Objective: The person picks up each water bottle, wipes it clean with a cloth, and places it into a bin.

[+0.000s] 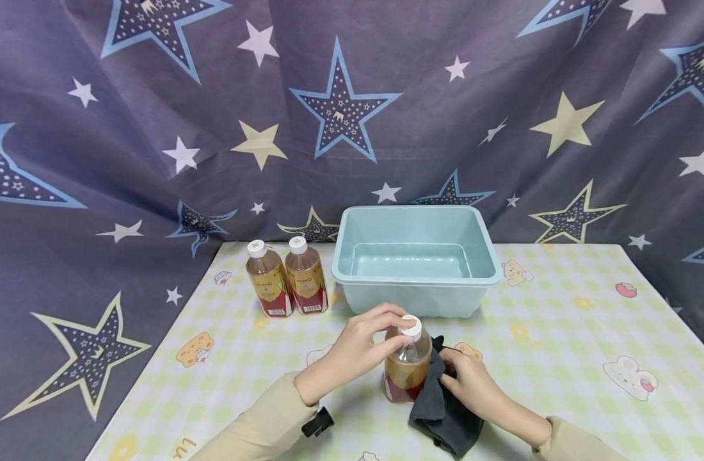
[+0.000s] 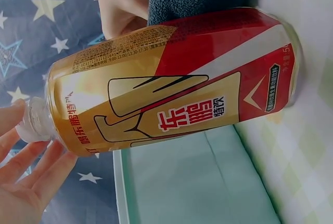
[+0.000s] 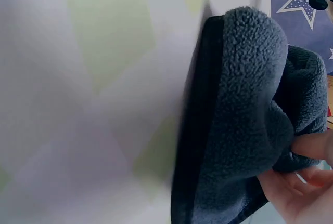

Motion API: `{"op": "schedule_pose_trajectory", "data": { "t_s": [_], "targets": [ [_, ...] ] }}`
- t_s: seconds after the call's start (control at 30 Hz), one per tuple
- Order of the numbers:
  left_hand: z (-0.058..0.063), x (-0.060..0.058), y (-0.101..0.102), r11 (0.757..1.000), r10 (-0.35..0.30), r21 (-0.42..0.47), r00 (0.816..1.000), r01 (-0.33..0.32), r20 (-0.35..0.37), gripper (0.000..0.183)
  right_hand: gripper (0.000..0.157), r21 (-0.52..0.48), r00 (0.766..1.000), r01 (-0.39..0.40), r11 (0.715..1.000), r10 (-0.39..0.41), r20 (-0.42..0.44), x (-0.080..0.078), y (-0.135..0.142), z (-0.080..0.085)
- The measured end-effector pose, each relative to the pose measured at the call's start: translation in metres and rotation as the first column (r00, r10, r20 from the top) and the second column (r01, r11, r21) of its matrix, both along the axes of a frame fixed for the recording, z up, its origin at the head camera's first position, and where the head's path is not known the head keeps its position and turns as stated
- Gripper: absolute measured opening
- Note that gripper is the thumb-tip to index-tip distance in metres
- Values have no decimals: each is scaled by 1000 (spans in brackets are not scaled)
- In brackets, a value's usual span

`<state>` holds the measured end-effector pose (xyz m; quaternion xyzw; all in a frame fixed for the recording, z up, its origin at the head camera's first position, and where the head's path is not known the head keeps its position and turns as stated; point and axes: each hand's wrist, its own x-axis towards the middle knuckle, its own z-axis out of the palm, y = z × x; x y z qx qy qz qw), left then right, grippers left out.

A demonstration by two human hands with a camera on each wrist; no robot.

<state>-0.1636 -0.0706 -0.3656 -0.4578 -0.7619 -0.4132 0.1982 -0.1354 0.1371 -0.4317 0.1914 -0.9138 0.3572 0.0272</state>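
Observation:
A drink bottle [image 1: 406, 374] with a gold and red label and a white cap stands upright on the table. My left hand [image 1: 358, 349] pinches it around the cap and neck from above. In the left wrist view the label of the bottle [image 2: 171, 83] faces the camera. Bunched in my right hand [image 1: 475, 384] is a dark grey cloth [image 1: 447, 419], which lies against the bottle's right side and hangs down to the table. The right wrist view shows the fluffy cloth [image 3: 239, 104] between thumb and fingers, some of them hidden in its folds.
Two similar bottles [image 1: 269, 285] [image 1: 307, 282] stand side by side at the back left. A light blue plastic bin [image 1: 415, 298] sits behind the held bottle, with nothing seen inside. A checked tablecloth [image 1: 559, 358] covers the table, and a star-patterned curtain [image 1: 421, 121] hangs behind.

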Motion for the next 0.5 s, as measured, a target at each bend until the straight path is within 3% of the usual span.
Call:
{"op": "schedule_pose_trajectory", "data": {
  "t_s": [0.23,0.37,0.5],
  "targets": [
    [0,0,0,1000,2,-6,1000,-2,2,16,18,1,1000,24,1000,-24,-19,2,0,8],
    [1,0,0,1000,1,-1,1000,-1,1,16,16,-16,998,53,998,-52,41,6,0,23],
    [0,0,0,1000,0,5,1000,0,-1,15,17,-53,999,28,998,-26,30,9,3,39]
  ]
}}
